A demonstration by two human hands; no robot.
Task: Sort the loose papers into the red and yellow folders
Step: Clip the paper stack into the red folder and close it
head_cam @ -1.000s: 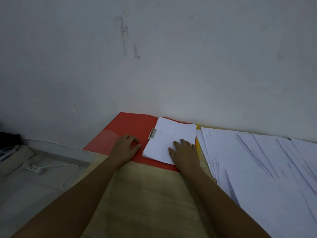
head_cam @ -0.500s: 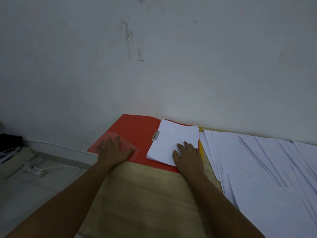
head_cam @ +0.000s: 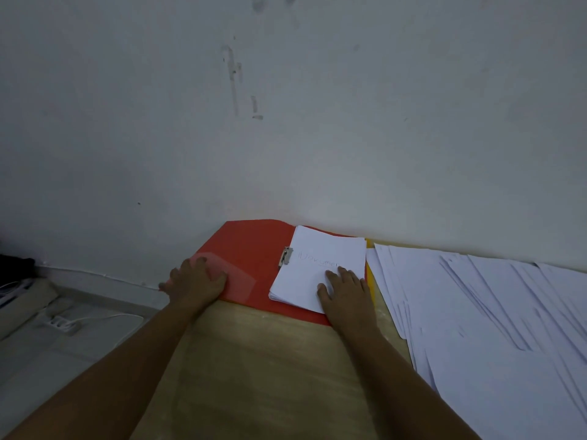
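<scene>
The red folder (head_cam: 251,249) lies open against the wall. A stack of white papers (head_cam: 320,258) sits on its right half, next to a metal clip (head_cam: 286,256). My right hand (head_cam: 344,289) presses flat on the stack's near right corner. My left hand (head_cam: 193,282) rests on the folder's left flap, over its clear pocket (head_cam: 236,274), with fingertips at the flap's outer edge. A thin strip of the yellow folder (head_cam: 369,271) shows under the red one's right edge. Many loose white papers (head_cam: 476,312) are spread out to the right.
The wooden table (head_cam: 270,360) meets a white wall (head_cam: 286,122) at the back. Its left edge drops to a grey floor with a white power strip (head_cam: 62,323) and cable.
My left hand has slid left across the red flap, from near the clip to the outer edge. My right hand stayed on the paper stack. The camera tilted down slightly.
</scene>
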